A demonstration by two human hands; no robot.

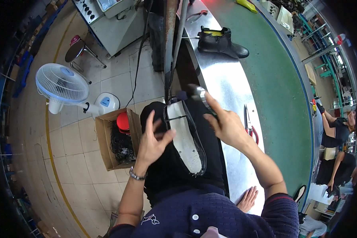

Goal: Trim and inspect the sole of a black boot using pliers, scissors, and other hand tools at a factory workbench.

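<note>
Across my lap lies an upturned shoe [184,137], its pale, long sole face up with dark upper edges folded around it and a thin dark strip across its upper part. My left hand [152,141] is beside its left edge, fingers spread and holding nothing. Over the right side of the shoe's far end, my right hand [230,125] grips a hammer [200,94] with a shiny metal head, slightly blurred. On the metal bench to the right rest red-handled scissors [250,126]. Farther up the bench stands a black ankle boot [220,43] with a yellow-green lining.
An open cardboard box [102,139] holding a red container [123,121] and dark scraps sits left of my legs, near a fan [63,84]. A metal post [169,47] rises ahead. Another person's hand [248,199] rests on the bench, beside a green conveyor surface [273,99].
</note>
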